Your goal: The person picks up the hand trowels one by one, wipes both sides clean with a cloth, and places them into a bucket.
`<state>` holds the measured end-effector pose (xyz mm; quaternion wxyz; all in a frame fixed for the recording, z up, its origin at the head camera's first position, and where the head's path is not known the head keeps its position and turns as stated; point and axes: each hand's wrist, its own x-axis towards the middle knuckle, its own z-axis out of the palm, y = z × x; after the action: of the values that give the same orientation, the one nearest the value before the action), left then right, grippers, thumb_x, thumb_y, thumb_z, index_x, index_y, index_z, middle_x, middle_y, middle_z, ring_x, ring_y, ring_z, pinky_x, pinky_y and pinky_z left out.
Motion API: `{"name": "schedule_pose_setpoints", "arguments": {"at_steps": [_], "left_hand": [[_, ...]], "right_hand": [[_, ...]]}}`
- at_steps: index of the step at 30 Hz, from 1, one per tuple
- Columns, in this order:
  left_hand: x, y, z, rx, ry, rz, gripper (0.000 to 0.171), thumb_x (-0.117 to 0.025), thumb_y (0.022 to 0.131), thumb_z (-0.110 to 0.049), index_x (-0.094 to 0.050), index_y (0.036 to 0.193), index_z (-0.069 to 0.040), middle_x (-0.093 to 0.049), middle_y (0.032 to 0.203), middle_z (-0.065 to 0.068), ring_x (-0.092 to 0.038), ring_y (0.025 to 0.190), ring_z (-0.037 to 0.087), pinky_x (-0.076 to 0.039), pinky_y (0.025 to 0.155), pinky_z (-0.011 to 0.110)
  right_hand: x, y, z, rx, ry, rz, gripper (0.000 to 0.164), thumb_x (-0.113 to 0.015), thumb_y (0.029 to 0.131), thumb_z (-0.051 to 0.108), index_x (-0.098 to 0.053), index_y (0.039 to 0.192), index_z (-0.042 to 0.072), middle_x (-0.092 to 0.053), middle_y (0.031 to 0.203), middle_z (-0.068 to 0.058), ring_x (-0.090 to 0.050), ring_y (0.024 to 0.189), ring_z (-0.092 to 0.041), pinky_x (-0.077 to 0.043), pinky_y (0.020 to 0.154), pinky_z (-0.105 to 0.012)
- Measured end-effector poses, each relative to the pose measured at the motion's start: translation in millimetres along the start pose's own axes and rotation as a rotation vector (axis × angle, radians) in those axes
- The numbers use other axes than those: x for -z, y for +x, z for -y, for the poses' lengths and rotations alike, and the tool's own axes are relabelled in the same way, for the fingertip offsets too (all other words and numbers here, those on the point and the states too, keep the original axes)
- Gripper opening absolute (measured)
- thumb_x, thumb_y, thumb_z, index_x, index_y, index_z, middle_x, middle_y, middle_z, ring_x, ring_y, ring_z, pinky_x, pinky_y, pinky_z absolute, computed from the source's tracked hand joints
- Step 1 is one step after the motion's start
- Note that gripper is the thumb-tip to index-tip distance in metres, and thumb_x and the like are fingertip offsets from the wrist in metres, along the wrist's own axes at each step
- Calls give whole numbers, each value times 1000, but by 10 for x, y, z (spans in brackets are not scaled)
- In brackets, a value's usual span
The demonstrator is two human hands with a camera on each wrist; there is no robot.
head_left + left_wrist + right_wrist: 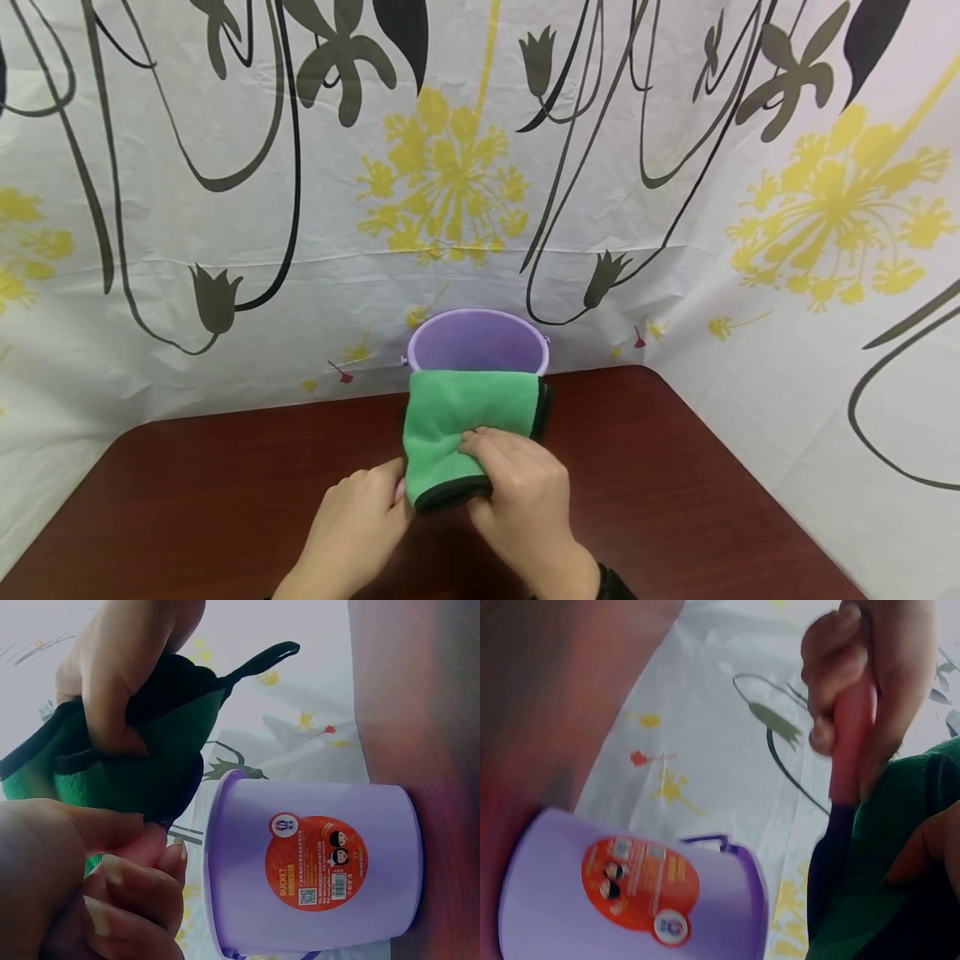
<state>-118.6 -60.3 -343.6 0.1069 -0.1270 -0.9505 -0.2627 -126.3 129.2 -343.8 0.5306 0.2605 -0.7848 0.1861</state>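
My left hand (348,521) grips the pink handle (853,735) of a tool whose dark, flat-looking head (831,859) lies against a green cloth. That cloth (461,400) is folded and has black edging; a black hanging loop (262,664) sticks out from it in the left wrist view. With fingers and thumb, my right hand (521,487) holds the cloth around the tool's head, much of which is hidden. Behind the cloth stands a purple bucket (394,862), upright, with a round red label (319,862) on its side.
Under everything is a dark reddish-brown table (240,483) with rounded far corners. The bucket sits at its far edge. A white sheet (322,308) with grey and yellow plant prints hangs behind the table and along its right side.
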Motion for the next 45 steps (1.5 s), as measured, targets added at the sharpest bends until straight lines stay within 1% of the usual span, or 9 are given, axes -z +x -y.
{"name": "schedule_pose_setpoints", "arguments": {"at_steps": [5, 10, 14, 22, 28, 30, 35, 39, 45], "left_hand": [[-21, -15, 59, -4, -32, 36, 33, -72, 83, -12, -46, 65, -21, -39, 53, -9, -37, 51, 5, -34, 52, 26], [-30, -33, 117, -25, -104, 49, 37, -72, 84, -8, -43, 64, -20, -35, 52, -9, -31, 48, 2, -31, 49, 22], [-28, -38, 133, -48, -111, 36, 38, -71, 85, -7, -42, 64, -20, -33, 51, -9, -30, 47, 1, -30, 49, 21], [-18, -29, 131, -48, -113, 45, 39, -71, 84, -6, -42, 63, -20, -32, 51, -10, -29, 47, 1, -30, 49, 21], [-7, -18, 113, -20, -95, 73, 38, -69, 85, -5, -41, 63, -19, -34, 53, -7, -30, 48, 3, -30, 49, 21], [2, -15, 100, -13, -85, 78, 38, -69, 85, -4, -41, 63, -18, -34, 53, -7, -30, 49, 4, -30, 50, 22], [55, -2, 39, 27, -112, 100, 35, -67, 91, -15, -45, 64, -20, -35, 54, -8, -31, 52, 4, -33, 53, 24], [89, 12, 0, 73, -161, 136, 36, -62, 97, -26, -47, 65, -20, -36, 54, -8, -31, 51, 4, -33, 54, 24], [99, 12, -18, 105, -146, 134, 34, -57, 98, -21, -46, 66, -20, -36, 56, -8, -32, 52, 6, -32, 54, 25]], "right_hand": [[-37, -33, 107, 32, 32, 7, 37, -58, 61, -2, -73, 89, 17, -78, 92, 5, -75, 87, -13, -59, 79, -29], [-56, -50, 181, 60, 54, 4, 33, -59, 63, 2, -73, 89, 17, -77, 92, 6, -75, 87, -12, -59, 80, -29], [-52, -50, 200, 74, 39, 7, 31, -59, 64, 4, -73, 89, 17, -77, 92, 6, -74, 86, -13, -59, 80, -29], [-27, -25, 198, 95, 35, 5, 26, -59, 68, 4, -73, 87, 16, -78, 92, 5, -75, 86, -13, -59, 80, -30], [-40, -7, 162, 132, 52, -47, 24, -56, 73, 4, -74, 85, 15, -78, 90, 4, -75, 83, -14, -60, 78, -31], [-42, 5, 142, 146, 48, -69, 22, -55, 78, 5, -74, 85, 15, -78, 89, 3, -75, 82, -14, -60, 77, -31], [-34, 58, 94, 169, 32, -151, 20, -54, 88, 10, -73, 82, 12, -77, 85, 1, -75, 78, -16, -59, 73, -31], [-29, 94, 67, 183, 37, -205, 19, -56, 88, 9, -73, 81, 11, -77, 82, -1, -74, 75, -16, -59, 71, -30], [-35, 114, 3, 201, 42, -257, 16, -60, 88, 11, -73, 80, 9, -76, 81, -2, -73, 72, -17, -58, 69, -31]]}}
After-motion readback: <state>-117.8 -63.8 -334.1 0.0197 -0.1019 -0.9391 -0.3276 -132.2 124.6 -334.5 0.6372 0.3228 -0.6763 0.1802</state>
